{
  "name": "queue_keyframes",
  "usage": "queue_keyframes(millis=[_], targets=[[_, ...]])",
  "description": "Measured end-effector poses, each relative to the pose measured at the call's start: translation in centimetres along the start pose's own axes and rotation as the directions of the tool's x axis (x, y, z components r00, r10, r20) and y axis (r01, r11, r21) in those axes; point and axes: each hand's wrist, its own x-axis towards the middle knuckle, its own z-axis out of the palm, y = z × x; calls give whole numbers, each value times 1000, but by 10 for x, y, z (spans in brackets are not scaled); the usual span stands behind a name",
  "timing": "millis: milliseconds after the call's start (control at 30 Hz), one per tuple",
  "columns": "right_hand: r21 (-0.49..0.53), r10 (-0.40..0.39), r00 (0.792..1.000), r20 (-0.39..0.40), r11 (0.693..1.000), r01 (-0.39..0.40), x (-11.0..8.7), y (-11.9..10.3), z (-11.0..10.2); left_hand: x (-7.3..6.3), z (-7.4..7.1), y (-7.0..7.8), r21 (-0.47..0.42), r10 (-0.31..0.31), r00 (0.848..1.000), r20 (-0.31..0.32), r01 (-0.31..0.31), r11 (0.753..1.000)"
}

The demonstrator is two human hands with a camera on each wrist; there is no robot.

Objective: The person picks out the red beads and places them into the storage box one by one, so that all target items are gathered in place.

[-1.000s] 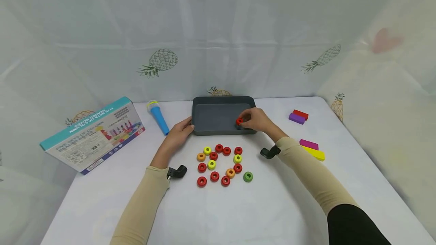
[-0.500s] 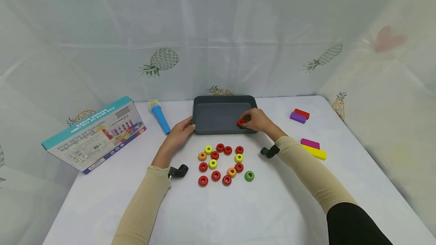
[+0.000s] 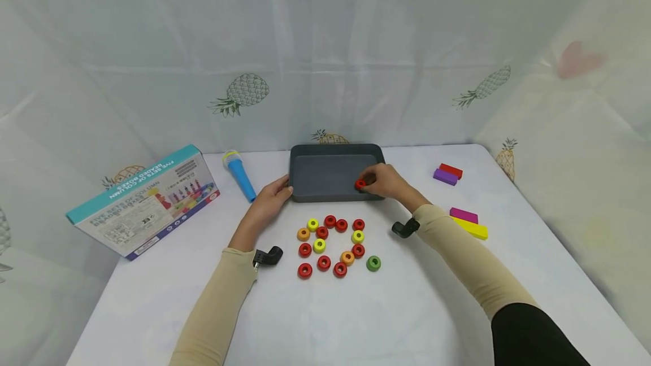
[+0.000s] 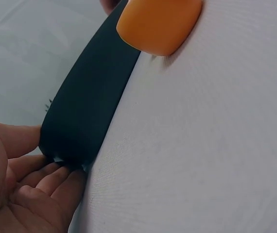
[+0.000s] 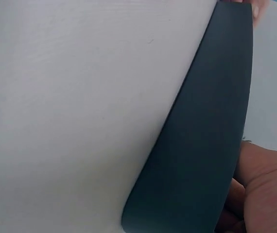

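A dark grey tray (image 3: 325, 177) lies at the back of the table. My left hand (image 3: 271, 199) holds its near left corner, thumb on the rim and fingers against the outer wall, as the left wrist view shows. Over the tray's near right corner, my right hand (image 3: 382, 181) pinches a red ring bead (image 3: 360, 184) between thumb and fingers. The tray wall (image 5: 192, 131) hides that bead in the right wrist view. In front of the tray lie several loose beads: red ones such as a red bead (image 3: 304, 270), yellow beads (image 3: 319, 245), orange beads (image 3: 303, 234) and a green bead (image 3: 373, 263).
A toy box (image 3: 144, 202) leans at the left, beside a blue toy microphone (image 3: 241, 177). To the right lie a red block (image 3: 451, 170), a purple block (image 3: 445, 177), a magenta block (image 3: 464, 215) and a yellow block (image 3: 471, 228). Behind hangs a pineapple-print curtain (image 3: 325, 72).
The right hand has lowered the red bead slightly towards the tray floor since a second ago. The left hand keeps its place on the tray. The head view has shifted a little.
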Motion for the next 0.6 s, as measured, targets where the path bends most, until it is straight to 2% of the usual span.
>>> queue_keyframes(millis=[200,367,467,600], targets=[[15,-23,998,-63,1000,24,-12,-5,-9,1,3,1,-2,1,1000,-3,-1,1000],[57,-51,992,-116,997,58,-30,-18,-17,1,3,1,6,-18,1000,-8,18,1000],[86,-45,993,-106,995,54,-43,-27,-17,1,2,1,12,-13,1000,-12,13,1000],[125,-63,996,-56,990,69,-59,-34,-10,1,1,1,14,-8,1000,-8,8,1000]])
